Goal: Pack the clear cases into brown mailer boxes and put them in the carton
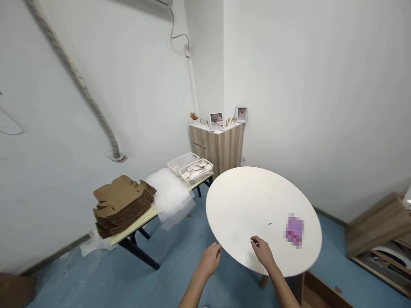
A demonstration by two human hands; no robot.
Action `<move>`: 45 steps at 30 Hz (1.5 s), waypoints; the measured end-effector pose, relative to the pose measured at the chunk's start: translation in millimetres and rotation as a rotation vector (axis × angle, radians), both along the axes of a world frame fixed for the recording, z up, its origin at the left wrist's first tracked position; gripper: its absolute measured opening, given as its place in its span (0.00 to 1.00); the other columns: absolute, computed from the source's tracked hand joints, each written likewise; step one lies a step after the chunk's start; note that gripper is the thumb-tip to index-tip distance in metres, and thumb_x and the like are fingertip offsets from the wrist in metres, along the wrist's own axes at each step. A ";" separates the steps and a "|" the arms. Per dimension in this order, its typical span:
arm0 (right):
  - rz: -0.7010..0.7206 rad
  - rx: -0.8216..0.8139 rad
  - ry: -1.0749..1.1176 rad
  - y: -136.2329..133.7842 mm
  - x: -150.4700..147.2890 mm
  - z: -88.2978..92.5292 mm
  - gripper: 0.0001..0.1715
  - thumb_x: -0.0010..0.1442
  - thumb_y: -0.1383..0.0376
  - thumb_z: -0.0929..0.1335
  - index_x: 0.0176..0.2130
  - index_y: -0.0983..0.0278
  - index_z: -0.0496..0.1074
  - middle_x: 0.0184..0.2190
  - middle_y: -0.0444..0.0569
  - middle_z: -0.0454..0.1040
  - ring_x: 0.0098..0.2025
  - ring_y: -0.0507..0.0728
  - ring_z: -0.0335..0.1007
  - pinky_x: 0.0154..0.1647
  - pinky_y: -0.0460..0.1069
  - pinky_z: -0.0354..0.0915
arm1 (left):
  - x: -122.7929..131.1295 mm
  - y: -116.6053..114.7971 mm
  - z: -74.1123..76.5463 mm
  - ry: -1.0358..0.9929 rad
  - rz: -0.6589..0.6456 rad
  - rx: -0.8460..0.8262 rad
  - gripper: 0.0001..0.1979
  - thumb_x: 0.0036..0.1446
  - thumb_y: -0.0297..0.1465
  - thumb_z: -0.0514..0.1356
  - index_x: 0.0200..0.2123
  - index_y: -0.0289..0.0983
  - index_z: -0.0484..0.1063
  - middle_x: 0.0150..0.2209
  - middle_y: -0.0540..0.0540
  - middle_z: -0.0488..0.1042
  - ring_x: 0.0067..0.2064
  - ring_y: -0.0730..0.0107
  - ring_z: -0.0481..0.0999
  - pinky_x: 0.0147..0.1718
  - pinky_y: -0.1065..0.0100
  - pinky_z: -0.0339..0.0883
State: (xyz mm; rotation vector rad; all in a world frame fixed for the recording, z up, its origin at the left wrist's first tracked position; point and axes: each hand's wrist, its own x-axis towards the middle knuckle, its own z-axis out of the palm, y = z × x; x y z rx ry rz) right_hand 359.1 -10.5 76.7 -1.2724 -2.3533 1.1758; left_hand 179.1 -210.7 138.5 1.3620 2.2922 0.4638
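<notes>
My left hand is at the near left edge of the round white table, its fingers curled in and nothing visible in them. Over the tabletop, close to its front edge, my right hand has bent fingers with a small gap between thumb and fingertips, and it holds nothing. A small dark sliver lies on the table beyond the right hand. To the right of that hand sits a purple and pink item, blurred into blocks so its kind cannot be made out.
Along the left, a narrow table bears stacked flat cardboard boxes, white foam sheets and white baskets. A wooden corner cabinet stands behind. An open box is on the floor at front right, near a tilted wooden cabinet.
</notes>
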 end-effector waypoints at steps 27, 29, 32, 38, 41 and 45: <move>0.109 -0.080 0.044 92.7 -296.7 -11.2 0.23 0.55 0.52 0.61 0.41 0.61 0.75 0.40 0.52 0.79 0.42 0.60 0.76 0.45 0.51 0.67 | -422.6 105.7 35.0 -0.457 0.499 0.611 0.24 0.53 0.49 0.56 0.44 0.37 0.73 0.41 0.43 0.77 0.41 0.63 0.77 0.40 0.64 0.71; 0.097 -0.083 0.055 105.3 -306.8 -2.4 0.23 0.55 0.51 0.61 0.41 0.61 0.75 0.40 0.52 0.79 0.42 0.60 0.76 0.45 0.52 0.67 | -451.8 125.5 35.6 -0.495 0.555 0.640 0.26 0.51 0.50 0.57 0.45 0.37 0.73 0.42 0.43 0.77 0.41 0.63 0.78 0.39 0.64 0.71; 0.061 -0.078 0.055 120.3 -323.9 7.1 0.23 0.54 0.51 0.62 0.41 0.60 0.75 0.40 0.52 0.79 0.41 0.61 0.75 0.45 0.52 0.68 | -498.9 154.4 28.9 -0.420 0.639 0.612 0.24 0.53 0.47 0.57 0.45 0.36 0.73 0.42 0.43 0.78 0.42 0.63 0.78 0.41 0.64 0.71; -0.052 -0.093 0.044 133.3 -374.6 14.2 0.25 0.54 0.49 0.61 0.41 0.60 0.75 0.40 0.52 0.79 0.41 0.61 0.75 0.45 0.52 0.68 | -608.3 199.9 12.7 -0.264 0.734 0.437 0.20 0.54 0.36 0.57 0.49 0.34 0.69 0.46 0.39 0.76 0.47 0.60 0.77 0.48 0.62 0.67; -0.082 -0.099 0.024 136.3 -401.4 13.6 0.25 0.55 0.49 0.62 0.42 0.61 0.75 0.41 0.53 0.79 0.43 0.61 0.75 0.46 0.51 0.68 | -662.2 213.7 6.6 -0.160 0.777 0.333 0.23 0.53 0.36 0.58 0.52 0.34 0.67 0.52 0.35 0.72 0.54 0.55 0.72 0.53 0.60 0.63; -0.132 -0.101 0.001 140.2 -428.8 10.0 0.25 0.55 0.49 0.62 0.42 0.60 0.76 0.41 0.53 0.79 0.42 0.61 0.76 0.44 0.51 0.68 | -713.3 232.0 -8.0 -0.085 0.846 0.169 0.22 0.55 0.43 0.56 0.49 0.37 0.68 0.48 0.36 0.75 0.55 0.48 0.70 0.52 0.54 0.62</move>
